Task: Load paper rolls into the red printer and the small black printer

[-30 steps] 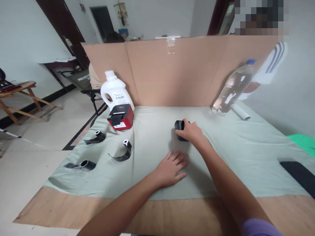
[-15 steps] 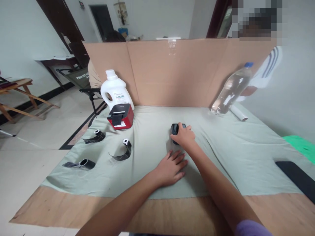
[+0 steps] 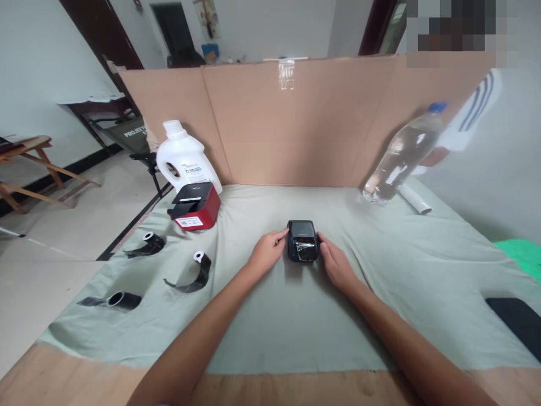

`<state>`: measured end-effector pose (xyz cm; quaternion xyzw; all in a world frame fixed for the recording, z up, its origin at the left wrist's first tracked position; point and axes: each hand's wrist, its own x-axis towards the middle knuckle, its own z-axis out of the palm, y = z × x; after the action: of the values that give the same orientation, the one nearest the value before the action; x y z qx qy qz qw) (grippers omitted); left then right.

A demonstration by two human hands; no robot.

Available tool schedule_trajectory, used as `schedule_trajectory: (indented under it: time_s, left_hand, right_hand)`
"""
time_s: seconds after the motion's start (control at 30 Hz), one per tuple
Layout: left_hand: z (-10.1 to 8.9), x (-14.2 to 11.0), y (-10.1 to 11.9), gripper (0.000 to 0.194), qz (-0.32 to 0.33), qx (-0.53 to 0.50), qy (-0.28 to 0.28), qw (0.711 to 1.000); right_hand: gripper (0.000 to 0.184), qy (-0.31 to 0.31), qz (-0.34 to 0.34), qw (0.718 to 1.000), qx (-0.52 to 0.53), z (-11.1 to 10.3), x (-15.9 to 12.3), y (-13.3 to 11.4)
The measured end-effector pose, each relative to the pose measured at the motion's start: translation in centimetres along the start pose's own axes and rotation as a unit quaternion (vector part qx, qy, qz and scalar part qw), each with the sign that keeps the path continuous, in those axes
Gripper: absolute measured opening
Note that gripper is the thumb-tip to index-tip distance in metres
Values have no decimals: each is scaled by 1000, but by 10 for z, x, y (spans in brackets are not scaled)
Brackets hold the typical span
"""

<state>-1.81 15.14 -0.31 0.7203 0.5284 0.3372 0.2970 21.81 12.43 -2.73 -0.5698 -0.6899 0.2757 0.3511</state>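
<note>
A small black portable printer (image 3: 302,241) sits near the middle of the cloth, a shiny black strip on its front. My left hand (image 3: 267,252) is at its left side, index finger stretched against the casing and the other fingers curled. Along the right side lie the fingers of my right hand (image 3: 336,260), so the printer is held between both hands. A red and black printer (image 3: 195,206) stands at the back left. Several rolls with loose black strips, such as the nearest roll (image 3: 124,300), lie on the left.
A white jug (image 3: 182,155) and a tilted clear bottle (image 3: 403,155) lean at the cardboard screen (image 3: 296,124). A white tube (image 3: 416,198) lies beside the bottle. A dark flat object (image 3: 515,324) is at the right edge. Behind the screen, a person's striped sleeve (image 3: 477,110) shows.
My left hand has lifted off the cloth and moved up to the printer's left side. My right hand has gone from the printer's top to its right side. The view has shifted slightly.
</note>
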Motion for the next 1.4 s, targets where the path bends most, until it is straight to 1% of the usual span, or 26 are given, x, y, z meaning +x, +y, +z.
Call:
schedule_trajectory:
  time_s: [0.1, 0.17, 0.23, 0.37, 0.57, 0.73, 0.9, 1.0, 1.1, 1.23, 1.4]
  left_hand:
    - [17, -3, -4, 45, -28, -33, 38, 998]
    - [23, -9, -6, 44, -39, -40, 45, 997]
    - [25, -13, -7, 44, -43, -22, 42, 998]
    - [24, -14, -10, 45, -40, 50, 30, 998]
    - [18, -12, -8, 50, -21, 156, -2, 988]
    - [13, -9, -6, 48, -13, 194, -29, 981]
    - [12, -7, -7, 46, 10, 268, -46, 962]
    - [12, -8, -8, 47, 18, 278, -54, 959]
    - [13, -8, -9, 46, 19, 281, -54, 958]
    - [13, -8, -8, 46, 27, 293, -59, 954]
    - [14, -8, -10, 48, 46, 318, -61, 945]
  right_hand:
    - [70, -9, -45, 999, -4, 11, -7, 6]
    - [72, -11, -48, 999, 8, 11, -7, 6]
    - [73, -21, -50, 998, 26, 8, -6, 6]
    - [69, -47, -64, 996, 43, 3, -5, 10]
    - [68, -50, -73, 996, 28, 3, -6, 13]
    - [67, -47, -77, 996, 7, 4, -6, 13]
    - [68, -41, -86, 995, -12, 8, -7, 14]
    - [69, -38, -90, 995, -21, 9, -8, 13]
    - [75, -41, -83, 995, -31, 9, -7, 10]
    - [87, -36, -86, 995, -47, 10, -6, 6]
    - [95, -31, -96, 994, -54, 12, -6, 8]
